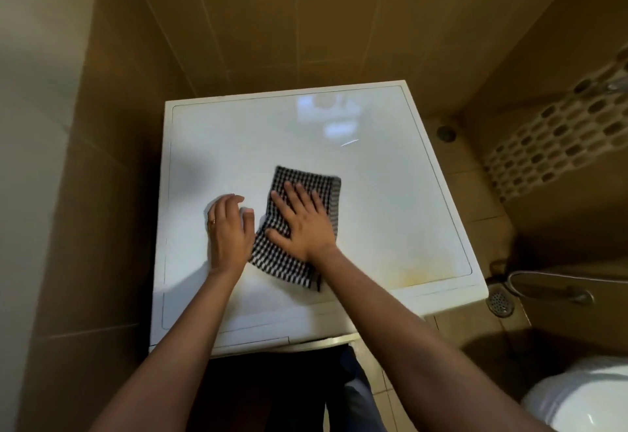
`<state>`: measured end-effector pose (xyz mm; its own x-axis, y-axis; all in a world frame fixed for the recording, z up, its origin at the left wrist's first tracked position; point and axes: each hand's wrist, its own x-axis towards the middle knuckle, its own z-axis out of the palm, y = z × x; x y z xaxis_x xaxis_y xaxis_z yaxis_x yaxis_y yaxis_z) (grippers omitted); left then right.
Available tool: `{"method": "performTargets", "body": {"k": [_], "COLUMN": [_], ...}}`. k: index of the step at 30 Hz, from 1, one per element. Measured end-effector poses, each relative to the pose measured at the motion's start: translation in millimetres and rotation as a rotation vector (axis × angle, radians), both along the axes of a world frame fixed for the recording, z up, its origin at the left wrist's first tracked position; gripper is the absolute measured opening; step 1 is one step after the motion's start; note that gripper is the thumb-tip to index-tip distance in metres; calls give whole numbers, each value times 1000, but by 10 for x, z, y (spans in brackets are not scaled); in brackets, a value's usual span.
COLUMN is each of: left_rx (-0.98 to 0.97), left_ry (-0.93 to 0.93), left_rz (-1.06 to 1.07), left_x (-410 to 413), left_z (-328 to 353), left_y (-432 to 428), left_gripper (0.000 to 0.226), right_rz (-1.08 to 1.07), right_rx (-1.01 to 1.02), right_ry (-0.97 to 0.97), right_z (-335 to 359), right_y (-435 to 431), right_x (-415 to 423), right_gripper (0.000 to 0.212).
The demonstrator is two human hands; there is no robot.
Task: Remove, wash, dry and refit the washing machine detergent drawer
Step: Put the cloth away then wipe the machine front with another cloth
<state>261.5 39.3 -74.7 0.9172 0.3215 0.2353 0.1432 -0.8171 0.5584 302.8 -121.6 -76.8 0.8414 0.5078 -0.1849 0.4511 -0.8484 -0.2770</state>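
I look down on the white top of the washing machine point(390, 193). A black-and-white checked cloth point(289, 261) lies folded on it, near the middle. My right hand point(302, 221) lies flat on the cloth with straight, spread fingers. My left hand point(227, 227) rests on the machine top just left of the cloth, fingers loosely bent, a ring on one finger, holding nothing. The detergent drawer is not in view.
Brown tiled walls close in behind and on the left. To the right, on the tiled floor, are a round drain point(499, 302), a metal hose point(550, 282) and a white toilet point(584, 397) at the lower right. A mosaic strip point(557, 139) runs along the right wall.
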Motion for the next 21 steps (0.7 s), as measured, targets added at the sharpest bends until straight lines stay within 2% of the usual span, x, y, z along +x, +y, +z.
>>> {"method": "performTargets", "body": {"k": [6,11,16,21], "left_rx": [-37,-39,-54,-128], "left_ry": [-26,-17,3,13], "left_rz": [-6,-29,-31,-15], "left_x": [348,617,786,827], "left_z": [-77,-90,-76,-83], "left_y": [-158,-244,-312,-321], "left_gripper": [22,21,23,28], "right_rz": [-185,-408,-553,-677], "right_rx": [-69,-140,-123,-76], "right_ry": [-10,-49,-54,-64], "right_z": [21,32,20,-5], "right_y": [-562,-1500,-2045,-1372], "right_x": [1158,1614,1290,447], "right_gripper": [79,87,82,86]}}
